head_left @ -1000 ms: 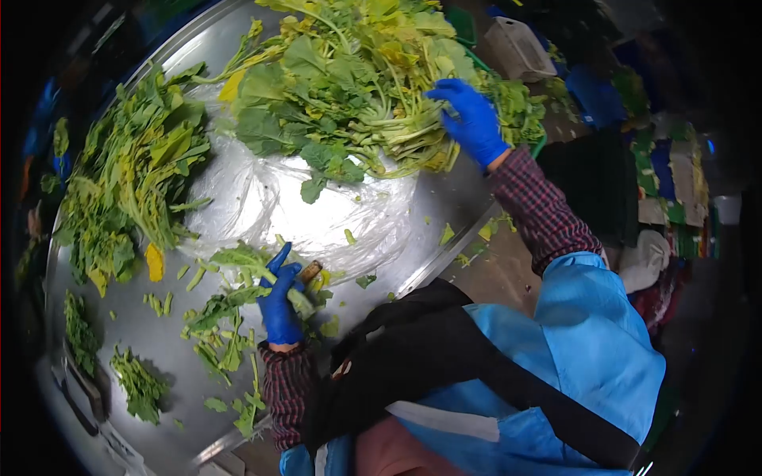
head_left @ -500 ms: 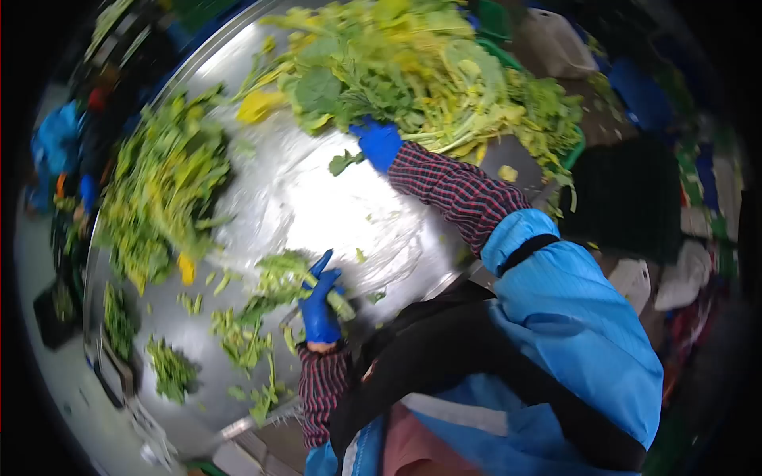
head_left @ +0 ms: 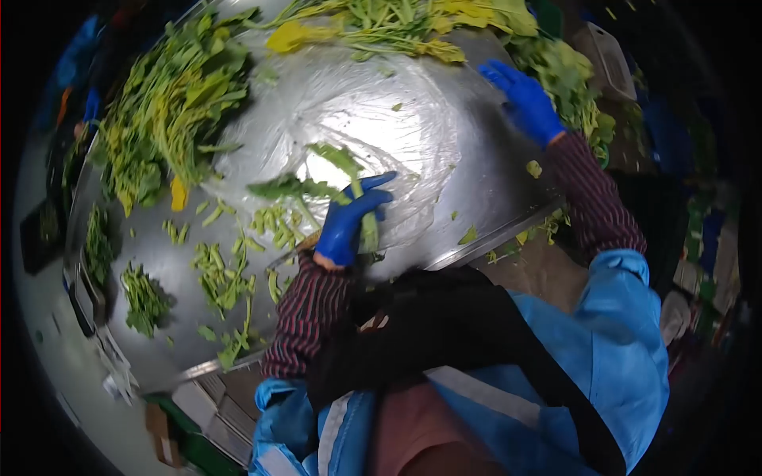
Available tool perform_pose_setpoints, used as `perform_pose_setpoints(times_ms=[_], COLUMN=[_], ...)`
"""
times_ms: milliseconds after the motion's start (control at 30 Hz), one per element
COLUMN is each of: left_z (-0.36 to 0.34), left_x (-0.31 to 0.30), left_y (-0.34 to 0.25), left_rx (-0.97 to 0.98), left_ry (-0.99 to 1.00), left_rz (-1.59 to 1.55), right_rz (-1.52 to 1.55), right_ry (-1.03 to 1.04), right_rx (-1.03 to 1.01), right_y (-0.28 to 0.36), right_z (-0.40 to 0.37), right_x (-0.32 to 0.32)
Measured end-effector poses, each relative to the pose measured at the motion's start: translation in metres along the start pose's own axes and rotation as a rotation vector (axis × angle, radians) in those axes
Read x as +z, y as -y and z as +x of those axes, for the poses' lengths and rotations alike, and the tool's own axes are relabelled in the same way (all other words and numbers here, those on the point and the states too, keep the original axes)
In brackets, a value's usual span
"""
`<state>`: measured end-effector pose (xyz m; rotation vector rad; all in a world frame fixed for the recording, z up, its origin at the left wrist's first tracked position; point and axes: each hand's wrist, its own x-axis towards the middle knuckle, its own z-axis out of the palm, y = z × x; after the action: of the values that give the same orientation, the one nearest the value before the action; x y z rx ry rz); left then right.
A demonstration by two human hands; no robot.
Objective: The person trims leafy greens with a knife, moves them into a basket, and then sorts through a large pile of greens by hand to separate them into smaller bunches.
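Observation:
My left hand (head_left: 346, 222), in a blue glove, is closed around a small bunch of leafy greens (head_left: 346, 163) over the metal table (head_left: 492, 182). To the right, my gloved right hand (head_left: 524, 101) has its fingers apart and holds nothing. It is beside the greens at the right edge (head_left: 565, 75). Clear plastic film (head_left: 397, 119) lies on the table between the hands. Short cut stem pieces (head_left: 274, 226) lie left of my left hand.
A large pile of greens (head_left: 178, 103) is at the upper left, with more stalks (head_left: 389, 28) along the far side. Small bundles (head_left: 145, 297) lie at the lower left. A pale plastic container (head_left: 609, 59) stands beyond the right edge.
My right hand has moved right, away from the far pile, and opened. Much of that pile has shifted up and right in view. My left hand is higher, still holding greens.

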<state>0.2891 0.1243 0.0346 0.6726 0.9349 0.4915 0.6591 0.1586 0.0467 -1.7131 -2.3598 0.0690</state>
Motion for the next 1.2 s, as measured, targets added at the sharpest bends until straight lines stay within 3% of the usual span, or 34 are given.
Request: perform_pose_setpoints(times_ms=[67, 100, 133, 167, 200, 267, 333, 367, 400, 467, 500, 533, 600, 667, 733, 800, 933, 1000, 1067, 1133, 1200], left_z=[0.002, -0.003, -0.009, -0.022, -0.020, -0.037, -0.059, -0.074, -0.067, -0.104, -0.124, -0.152, -0.193, -0.219, -0.218, -0.215, -0.247, -0.257, -0.267, -0.274, -0.274], left_x=[0.001, 0.003, 0.002, 0.012, -0.010, -0.016, -0.033, -0.040, -0.063, -0.082, -0.087, -0.086, -0.105, -0.112, -0.131, -0.155, -0.191, -0.208, -0.224, -0.235, -0.244], left_y=[0.001, -0.002, 0.001, -0.008, 0.025, 0.015, 0.018, 0.017, 0.035, 0.037, 0.038, 0.018, 0.029, 0.050, 0.080, 0.091, 0.106, 0.116, 0.126, 0.131, 0.135], left_rx=[0.061, -0.011, -0.038, 0.152, 0.061, -0.065, 0.013, 0.067, -0.022, 0.568, 0.900, 1.016, 1.053, 0.867, 0.698, 0.723, 0.744, 0.786, 0.785, 0.794, 0.778], left_ry=[0.141, 0.167, 0.244, 0.330, 0.387, 0.390, 0.415, 0.332, 0.247, -0.285, -0.723, -0.924, -0.936, -0.679, -0.723, -0.700, -0.708, -0.661, -0.677, -0.645, -0.558], left_rz=[0.060, 0.065, 0.070, -0.082, -0.053, 0.166, 0.108, 0.156, 0.473, 0.849, 0.854, 0.730, 0.632, 0.303, -0.001, -0.432, -0.556, -0.684, -0.611, -0.614, -0.307], right_rz=[0.321, -0.047, -0.197, -0.012, -0.126, 0.012, -0.075, -0.084, 0.132, 0.190, 0.219, 0.259, 0.341, 0.367, 0.484, 0.555, 0.506, 0.487, 0.611, 0.473, -0.136], right_ry=[-0.024, 0.062, 0.083, 0.154, 0.070, 0.258, 0.430, 0.434, 0.457, 0.525, 0.452, 0.389, 0.397, 0.272, 0.170, 0.146, 0.440, 0.502, 0.391, 0.471, 0.503], right_rx=[-0.310, -0.428, -0.677, -0.801, -0.927, -0.936, -0.944, -0.929, -0.890, -0.821, -0.770, -0.723, -0.448, -0.404, -0.461, -0.586, -0.582, -0.673, -0.639, -0.597, -0.416], right_y=[0.076, 0.116, 0.162, 0.190, 0.210, 0.239, 0.252, 0.265, 0.272, 0.286, 0.295, 0.304, 0.336, 0.386, 0.436, 0.486, 0.550, 0.547, 0.527, 0.501, 0.440], right_z=[0.027, 0.024, 0.030, 0.034, 0.038, 0.051, 0.057, 0.062, 0.063, 0.072, 0.075, 0.082, 0.090, 0.092, 0.085, 0.070, 0.040, 0.041, 0.042, 0.059, 0.053], right_x=[-0.005, -0.007, -0.025, -0.029, -0.017, -0.003, 0.015, 0.020, 0.020, 0.023, 0.032, 0.038, 0.041, 0.047, 0.073, 0.089, 0.107, 0.120, 0.121, 0.101, 0.140])
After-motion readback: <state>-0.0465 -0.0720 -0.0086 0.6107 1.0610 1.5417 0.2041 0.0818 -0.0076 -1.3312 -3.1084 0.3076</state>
